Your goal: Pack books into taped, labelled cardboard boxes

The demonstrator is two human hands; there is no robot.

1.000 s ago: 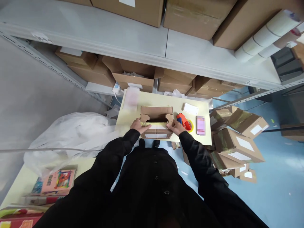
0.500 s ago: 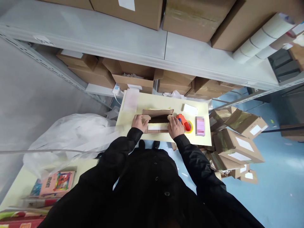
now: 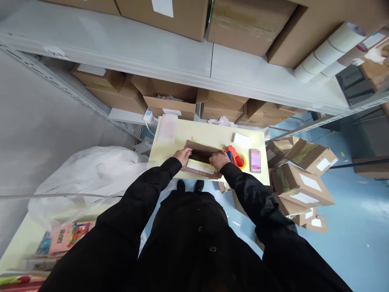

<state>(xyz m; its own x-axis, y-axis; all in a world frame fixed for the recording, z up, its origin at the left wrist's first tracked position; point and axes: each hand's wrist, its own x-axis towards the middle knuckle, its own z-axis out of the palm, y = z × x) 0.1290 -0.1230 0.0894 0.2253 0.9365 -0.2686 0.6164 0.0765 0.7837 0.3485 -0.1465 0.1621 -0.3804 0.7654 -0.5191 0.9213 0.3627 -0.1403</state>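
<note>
An open cardboard box (image 3: 203, 146) rests near the front edge of the pale yellow table (image 3: 188, 127), turned slightly askew. Its inside is dark, and I cannot make out what it holds. My left hand (image 3: 183, 155) pinches the box at its left end, fingers closed. At the right end my right hand (image 3: 219, 160) is curled closed on the cardboard, and its fingertips are hidden. A pale label (image 3: 200, 166) covers the flap facing me. Just right of my right hand lies an orange tape dispenser (image 3: 234, 155) with a yellow-edged roll.
A phone-like pink-screened item (image 3: 255, 161) and a small white box (image 3: 242, 140) lie on the table's right. Grey shelving (image 3: 182, 61) with cartons stands ahead. Stacked cartons (image 3: 304, 184) fill the right floor; white plastic wrap (image 3: 88, 174) bulges at left.
The box has turned a little clockwise and shifted slightly. Both hands have changed their hold at its ends; the end flaps they held up are now out of sight.
</note>
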